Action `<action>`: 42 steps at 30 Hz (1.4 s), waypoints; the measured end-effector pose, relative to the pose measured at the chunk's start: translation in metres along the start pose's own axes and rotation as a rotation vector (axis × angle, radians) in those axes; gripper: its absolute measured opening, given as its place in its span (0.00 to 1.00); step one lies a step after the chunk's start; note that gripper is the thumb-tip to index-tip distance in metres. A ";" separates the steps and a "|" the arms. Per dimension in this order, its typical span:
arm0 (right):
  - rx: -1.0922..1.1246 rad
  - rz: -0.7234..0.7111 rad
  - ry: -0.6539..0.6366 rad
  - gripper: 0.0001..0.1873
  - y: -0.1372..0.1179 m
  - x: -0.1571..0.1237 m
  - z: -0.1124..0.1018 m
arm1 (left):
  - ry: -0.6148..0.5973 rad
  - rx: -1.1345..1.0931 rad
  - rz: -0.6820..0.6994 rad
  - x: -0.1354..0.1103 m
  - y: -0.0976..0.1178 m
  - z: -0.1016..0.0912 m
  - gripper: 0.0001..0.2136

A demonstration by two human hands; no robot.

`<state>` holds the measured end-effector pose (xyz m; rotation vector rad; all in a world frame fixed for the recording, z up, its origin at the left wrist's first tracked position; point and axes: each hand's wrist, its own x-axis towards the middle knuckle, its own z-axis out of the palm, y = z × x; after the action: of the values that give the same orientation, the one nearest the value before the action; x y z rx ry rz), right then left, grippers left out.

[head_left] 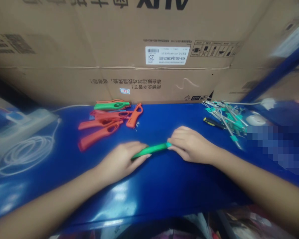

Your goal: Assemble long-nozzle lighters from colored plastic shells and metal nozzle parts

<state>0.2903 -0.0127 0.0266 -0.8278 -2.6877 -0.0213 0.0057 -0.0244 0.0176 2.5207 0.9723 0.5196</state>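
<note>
A long green plastic handle piece (151, 150) lies just above the blue table (164, 179), held at both ends. My left hand (122, 161) is closed round its near left end. My right hand (189, 143) pinches its right tip with curled fingers. Both hands rest low on the table near its middle.
A pile of orange handle pieces (103, 124) with one green one (111, 106) lies behind my left hand. A heap of metal rods with teal parts (226, 118) and a black-and-yellow screwdriver (213, 122) sit at the right. A coiled white cable (22, 152) lies left. Cardboard boxes (129, 49) wall the back.
</note>
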 end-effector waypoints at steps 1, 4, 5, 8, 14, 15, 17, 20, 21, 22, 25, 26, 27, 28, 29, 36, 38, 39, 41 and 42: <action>0.000 0.040 -0.023 0.12 0.001 0.001 -0.001 | -0.006 0.042 -0.009 0.001 -0.001 0.000 0.14; -0.024 0.173 -0.091 0.09 0.005 0.002 -0.006 | -0.012 0.117 -0.035 0.004 -0.003 0.000 0.19; -0.036 0.204 -0.106 0.08 0.007 0.002 -0.008 | -0.009 0.129 -0.036 0.005 -0.003 0.000 0.20; -0.048 0.263 -0.130 0.08 0.014 0.001 -0.012 | 0.016 0.160 -0.042 0.006 -0.004 -0.001 0.17; 0.085 0.369 -0.213 0.19 0.030 -0.004 -0.024 | 0.061 0.156 -0.079 0.005 -0.008 -0.002 0.15; 0.076 0.421 -0.202 0.21 0.034 -0.005 -0.027 | 0.062 0.136 -0.080 0.004 -0.008 -0.001 0.15; -0.040 0.587 -0.189 0.23 0.045 -0.011 -0.033 | 0.066 0.090 -0.073 0.003 -0.009 0.000 0.15; -0.332 0.938 -0.286 0.24 0.066 -0.025 -0.042 | 0.078 0.063 -0.064 0.003 -0.007 -0.001 0.17; -0.367 1.080 -0.364 0.25 0.074 -0.031 -0.045 | 0.091 0.080 -0.059 0.004 -0.007 -0.003 0.18; -0.374 1.139 -0.400 0.26 0.082 -0.036 -0.047 | 0.108 0.111 -0.054 0.005 -0.007 -0.006 0.18; -0.326 1.163 -0.476 0.18 0.098 -0.045 -0.052 | 0.157 0.262 -0.057 0.009 -0.011 -0.016 0.19; -0.314 1.156 -0.485 0.15 0.100 -0.046 -0.054 | 0.164 0.315 -0.072 0.010 -0.014 -0.019 0.20; -0.312 1.149 -0.483 0.13 0.100 -0.045 -0.055 | 0.152 0.364 -0.086 0.011 -0.018 -0.022 0.21; -0.319 1.143 -0.467 0.13 0.099 -0.044 -0.056 | 0.142 0.405 -0.108 0.012 -0.022 -0.024 0.22; -0.335 1.141 -0.440 0.14 0.096 -0.042 -0.058 | 0.120 0.428 -0.120 0.012 -0.026 -0.026 0.23; -0.096 0.899 0.396 0.19 0.048 -0.008 -0.053 | 0.117 0.444 -0.236 0.010 -0.047 -0.026 0.25; 0.289 0.740 0.576 0.18 0.029 0.005 -0.043 | 0.129 0.437 -0.240 0.009 -0.049 -0.026 0.26; 0.472 0.681 0.593 0.18 0.019 0.011 -0.037 | 0.136 0.432 -0.238 0.009 -0.048 -0.027 0.26; 0.743 0.612 0.542 0.17 -0.001 0.022 -0.026 | 0.153 0.417 -0.225 0.009 -0.044 -0.028 0.25; 0.837 0.581 0.500 0.16 -0.010 0.027 -0.021 | 0.163 0.407 -0.214 0.010 -0.041 -0.029 0.24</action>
<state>0.2704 -0.0084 0.0554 -1.0684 -1.6581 0.8391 -0.0237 0.0166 0.0252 2.7025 1.5231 0.5101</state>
